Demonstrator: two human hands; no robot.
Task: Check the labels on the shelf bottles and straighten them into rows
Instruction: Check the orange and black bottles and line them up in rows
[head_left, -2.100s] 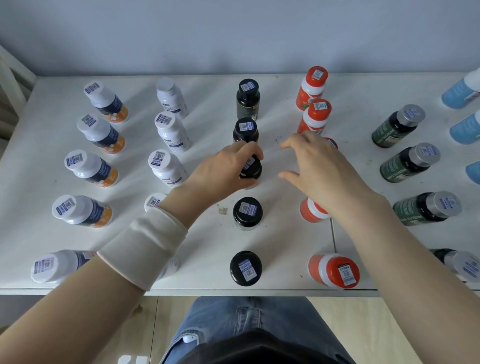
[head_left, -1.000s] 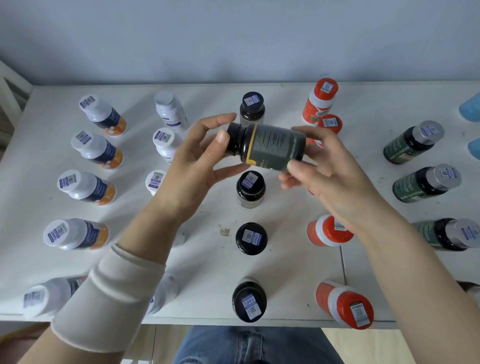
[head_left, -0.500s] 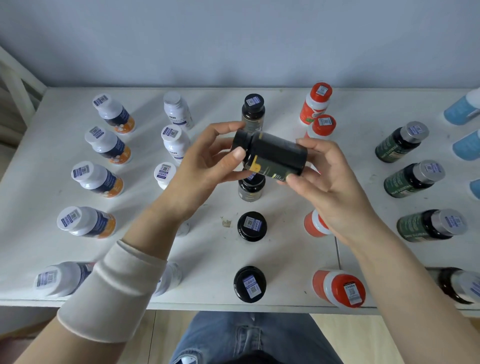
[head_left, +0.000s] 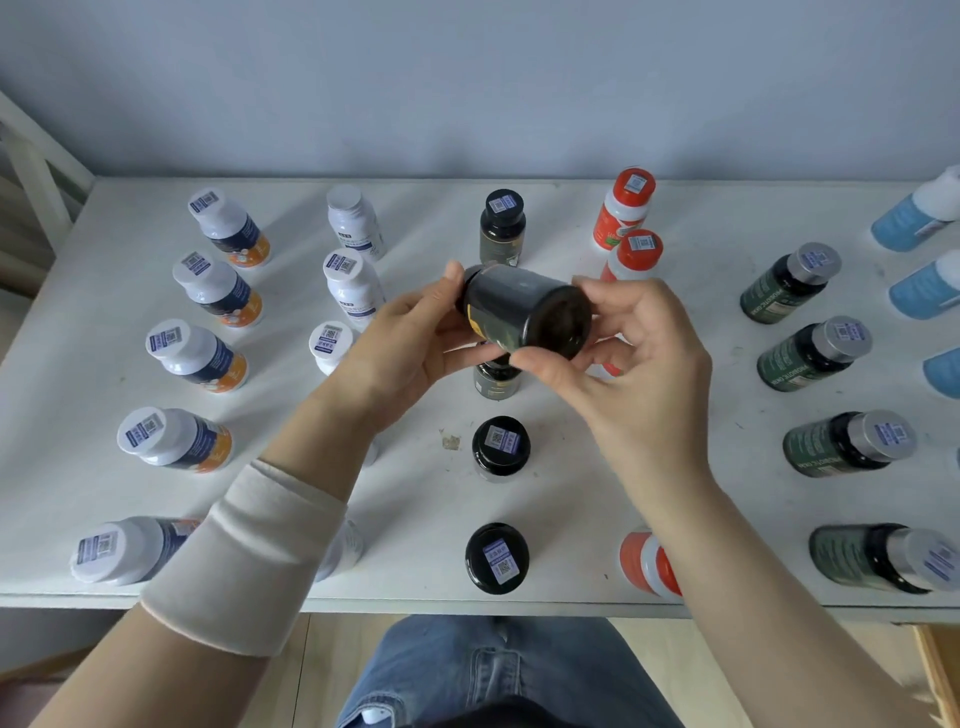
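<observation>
Bottles (head_left: 353, 291) stood in spaced columns across the white table (head_left: 561, 493), with bare lanes between the columns, the wall (head_left: 467, 78) close behind the far edge and the nearest black-capped bottle (head_left: 497, 558) just inside the near edge. Both hands hovered above the middle column, holding the dark bottle (head_left: 514, 312) on its side, clear of the surface. The left hand (head_left: 410, 353) gripped its cap end with thumb and fingers curled, while the right hand (head_left: 644, 374) pinched its base end, which tilted toward the camera.
</observation>
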